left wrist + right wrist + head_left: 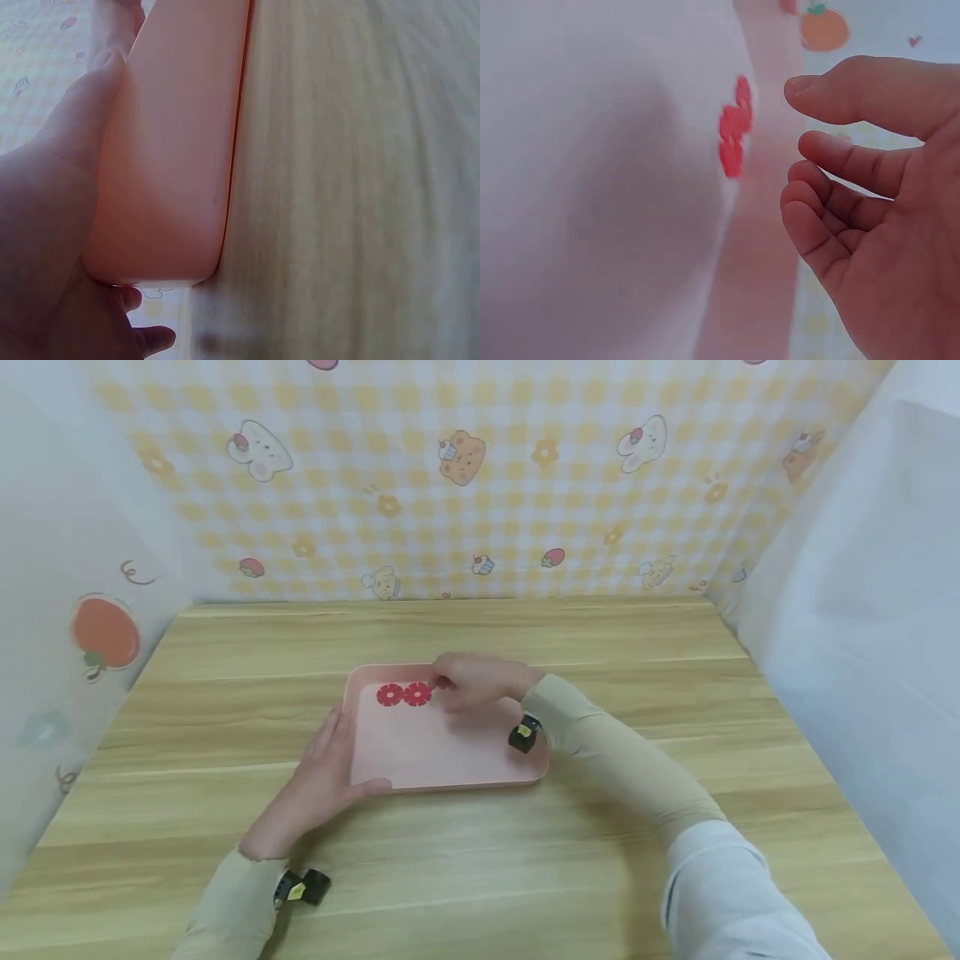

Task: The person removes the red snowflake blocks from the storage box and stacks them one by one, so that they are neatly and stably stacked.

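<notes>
A shallow pink tray (420,752) lies on the table, with red notched discs (417,694) in a row near its far left corner. My left hand (330,768) rests against the tray's near left corner, its thumb along the near rim and its fingers along the left side. In the left wrist view the thumb lies on the wall's upper edge. My right hand (480,681) is over the tray's far side, just right of the discs. In the right wrist view its thumb and loosely bent fingers stand apart with nothing between them; the red discs (735,124) appear blurred beyond the fingertips.
The tray stands on a light wood-grain table (637,643). Behind it rises a yellow checked backdrop (510,510) with cartoon prints. White sheets (847,568) hang at both sides. A small dark camera (523,733) sits on each wrist.
</notes>
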### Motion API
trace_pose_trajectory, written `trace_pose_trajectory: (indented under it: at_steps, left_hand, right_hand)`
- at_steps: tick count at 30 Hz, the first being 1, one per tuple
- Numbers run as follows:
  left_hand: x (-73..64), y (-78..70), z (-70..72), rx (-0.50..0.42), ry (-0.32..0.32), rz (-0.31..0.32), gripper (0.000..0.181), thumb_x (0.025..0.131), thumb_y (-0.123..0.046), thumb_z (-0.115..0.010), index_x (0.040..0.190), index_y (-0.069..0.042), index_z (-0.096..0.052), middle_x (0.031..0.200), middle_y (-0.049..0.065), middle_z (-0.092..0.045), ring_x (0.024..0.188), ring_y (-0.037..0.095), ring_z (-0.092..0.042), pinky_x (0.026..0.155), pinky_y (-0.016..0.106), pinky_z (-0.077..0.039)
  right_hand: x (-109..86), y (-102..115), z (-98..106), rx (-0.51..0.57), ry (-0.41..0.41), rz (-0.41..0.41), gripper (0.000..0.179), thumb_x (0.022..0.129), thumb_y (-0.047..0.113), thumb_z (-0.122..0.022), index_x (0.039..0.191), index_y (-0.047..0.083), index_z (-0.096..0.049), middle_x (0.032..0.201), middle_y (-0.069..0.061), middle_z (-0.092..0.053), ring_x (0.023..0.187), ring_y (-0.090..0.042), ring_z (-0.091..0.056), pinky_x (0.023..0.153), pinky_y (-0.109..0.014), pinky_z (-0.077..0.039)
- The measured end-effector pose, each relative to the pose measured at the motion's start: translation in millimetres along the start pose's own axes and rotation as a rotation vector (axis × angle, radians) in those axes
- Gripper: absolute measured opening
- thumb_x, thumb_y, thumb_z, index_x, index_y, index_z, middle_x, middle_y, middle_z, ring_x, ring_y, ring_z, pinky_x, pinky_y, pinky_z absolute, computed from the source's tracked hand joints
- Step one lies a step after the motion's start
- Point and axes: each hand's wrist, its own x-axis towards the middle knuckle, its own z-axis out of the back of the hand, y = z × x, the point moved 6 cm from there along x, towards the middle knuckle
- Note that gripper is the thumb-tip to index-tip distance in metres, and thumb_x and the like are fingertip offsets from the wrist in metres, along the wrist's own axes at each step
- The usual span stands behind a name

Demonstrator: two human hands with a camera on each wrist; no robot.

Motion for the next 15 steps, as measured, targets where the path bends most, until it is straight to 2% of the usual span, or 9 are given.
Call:
trace_pose_trajectory:
  at_steps: [6,10,13,15]
  left_hand:
    - [-0.4,-0.6,1.1,0.001,-0.002,-0.006,0.125,0.072,-0.054,-0.077,0.153,-0.002,0.002,0.159,0.022,-0.001,0.141,0.045,-0.012,0.106,0.070,-0.023]
    - [-1.0,-0.8,1.7,-0.002,-0.002,-0.006,0.124,0.072,-0.054,-0.077,0.152,-0.002,0.002,0.159,0.022,0.000,0.142,0.046,-0.012,0.107,0.070,-0.022]
    - [-1.4,-1.6,2.4,0.000,-0.007,-0.016,0.124,0.072,-0.053,-0.078,0.152,-0.002,0.002,0.159,0.022,0.000,0.142,0.047,-0.012,0.107,0.070,-0.021]
    - [-1.8,-1.8,2.6,0.000,-0.007,-0.016,0.124,0.072,-0.052,-0.078,0.152,-0.002,0.003,0.159,0.023,0.001,0.141,0.047,-0.013,0.107,0.070,-0.021]
  right_hand:
    - [27.6,12,-17,0.062,0.047,0.057,0.011,0.086,0.012,-0.059,0.095,0.010,-0.055,0.080,-0.002,-0.045,0.072,-0.013,-0.045,0.065,-0.023,-0.039]
    - [39.8,16,-23,0.028,0.050,0.027,0.008,0.087,0.014,-0.059,0.085,0.012,-0.052,0.071,0.001,-0.037,0.062,-0.012,-0.040,0.059,-0.023,-0.037]
    - [43.4,18,-26,0.011,0.044,-0.015,0.008,0.086,0.011,-0.056,0.079,0.012,-0.052,0.067,0.002,-0.035,0.057,-0.012,-0.038,0.055,-0.022,-0.035]
    - [44.2,20,-28,-0.004,0.027,-0.012,0.009,0.083,0.007,-0.053,0.077,0.013,-0.052,0.066,0.002,-0.036,0.056,-0.011,-0.038,0.053,-0.021,-0.034]
